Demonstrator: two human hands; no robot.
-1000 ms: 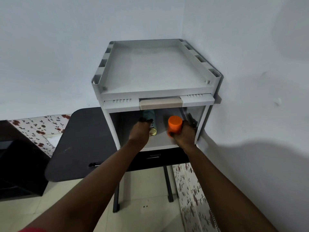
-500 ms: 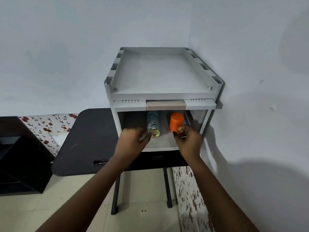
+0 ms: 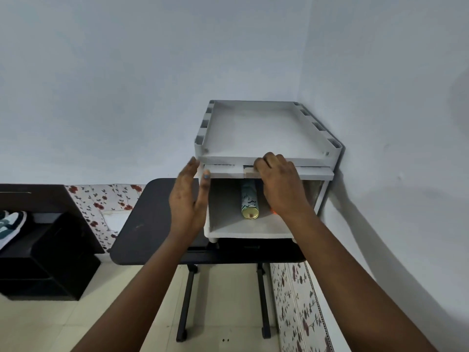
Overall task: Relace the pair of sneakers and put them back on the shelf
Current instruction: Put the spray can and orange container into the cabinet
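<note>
A: Nearest, what do the hands do?

B: The left hand (image 3: 189,199) is raised edge-on, fingers straight and together, thumb apart, holding nothing, just in front of the left corner of the grey shelf unit (image 3: 266,138); the right hand (image 3: 280,185) lies knuckles-up over the front lip, its fingers bent over the beige handle (image 3: 250,172); whether they truly grip it I cannot tell.

A: And behind them?

B: In the open compartment a patterned can (image 3: 249,199) lies on its side, gold end toward us; a sliver of orange (image 3: 273,212) peeks out by the right wrist; the unit stands on a dark table (image 3: 142,224) set in the corner of the room.

A: The sneakers?

B: Well apart, at the far left edge; a white and teal sneaker (image 3: 10,224) rests on a black cabinet (image 3: 50,262), only partly in view.
</note>
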